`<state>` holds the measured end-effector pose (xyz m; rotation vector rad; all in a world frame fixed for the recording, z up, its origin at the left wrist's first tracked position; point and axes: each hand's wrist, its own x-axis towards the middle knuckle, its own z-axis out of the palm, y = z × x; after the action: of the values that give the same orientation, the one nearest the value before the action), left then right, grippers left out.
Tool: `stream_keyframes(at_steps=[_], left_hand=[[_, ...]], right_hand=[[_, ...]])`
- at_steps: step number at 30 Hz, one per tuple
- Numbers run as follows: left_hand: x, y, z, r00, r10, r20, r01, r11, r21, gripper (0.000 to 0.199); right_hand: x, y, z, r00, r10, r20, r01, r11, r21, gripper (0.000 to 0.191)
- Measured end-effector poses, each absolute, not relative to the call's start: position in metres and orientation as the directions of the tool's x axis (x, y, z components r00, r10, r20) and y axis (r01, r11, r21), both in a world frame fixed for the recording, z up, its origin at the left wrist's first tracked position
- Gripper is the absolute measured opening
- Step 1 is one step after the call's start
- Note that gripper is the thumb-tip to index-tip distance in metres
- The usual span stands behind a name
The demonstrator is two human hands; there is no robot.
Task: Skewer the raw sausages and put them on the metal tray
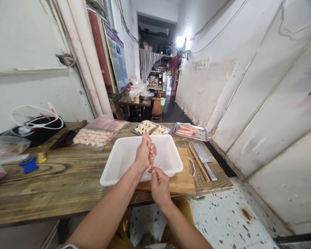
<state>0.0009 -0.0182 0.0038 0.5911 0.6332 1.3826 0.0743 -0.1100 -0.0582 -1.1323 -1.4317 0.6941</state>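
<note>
A skewer of pinkish meat [150,152] is being held nearly upright above a white plastic tub [168,152]. Its meat is being gripped by the left hand [143,154], the fingers [152,150] being curled around it, while the stick's lower end is being pinched by the fingertips [153,170] of the right hand [159,186]. The tub is being supported by a wooden cutting board [180,180] on the counter [54,183]. A steel tray of skewered sausage [190,131] is being kept far right, and a cleaver [203,154] is being left lying near right.
</note>
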Motion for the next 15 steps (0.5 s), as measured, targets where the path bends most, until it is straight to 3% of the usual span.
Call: stream_keyframes(at_steps=[5, 10, 12, 15], left_hand=[[-0.015, -0.024, 0.014, 0.091, 0.995, -0.029, -0.619, 0.079, 0.782, 0.034], [-0.014, -0.038, 0.03, 0.06, 0.994, 0.093, -0.689, -0.026, 0.725, 0.035], [-0.01, -0.043, 0.034, 0.027, 0.989, 0.146, -0.698, -0.086, 0.711, 0.033], [-0.007, -0.047, 0.035, 0.032, 0.981, 0.191, -0.722, -0.109, 0.683, 0.031]], right_hand=[[0.099, -0.108, -0.056, -0.034, 0.861, 0.508, 0.406, 0.476, -0.78, 0.032], [0.101, -0.117, -0.06, -0.092, 0.783, 0.615, 0.525, 0.563, -0.639, 0.031], [0.098, -0.121, -0.061, -0.1, 0.785, 0.612, 0.517, 0.566, -0.642, 0.031], [0.096, -0.129, -0.058, -0.088, 0.849, 0.52, 0.384, 0.511, -0.769, 0.03]])
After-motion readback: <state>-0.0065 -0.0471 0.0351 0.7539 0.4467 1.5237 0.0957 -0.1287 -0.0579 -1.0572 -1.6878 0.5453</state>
